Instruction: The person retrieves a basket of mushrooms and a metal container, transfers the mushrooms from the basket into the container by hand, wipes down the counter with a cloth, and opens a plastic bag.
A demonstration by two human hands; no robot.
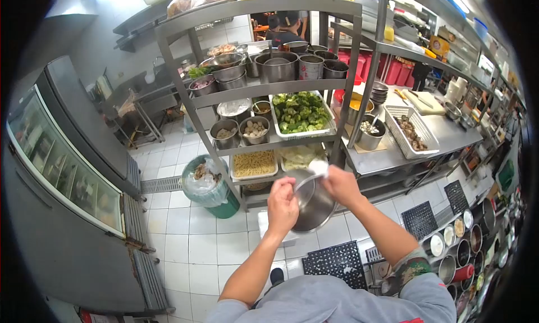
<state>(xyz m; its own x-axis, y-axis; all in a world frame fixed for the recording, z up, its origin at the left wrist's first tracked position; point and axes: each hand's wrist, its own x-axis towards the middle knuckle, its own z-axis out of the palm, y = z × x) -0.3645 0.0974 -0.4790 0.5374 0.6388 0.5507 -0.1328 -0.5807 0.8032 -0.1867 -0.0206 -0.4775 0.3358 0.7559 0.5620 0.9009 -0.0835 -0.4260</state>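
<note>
Gleaming silver-grey metal pot [320, 212] with rounded sides

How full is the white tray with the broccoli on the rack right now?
Well filled: broccoli covers most of the white tray's bottom.

Your left hand [283, 207] grips the left edge of a metal pot [315, 213], while your right hand [341, 185] holds a blurred white item [318, 167] at its far edge. Before you, a metal rack [258, 94] bears broccoli [301, 112] and, lower down, yellow noodles [255, 163]; a lined green bin [226, 209] stands to its left.
</note>
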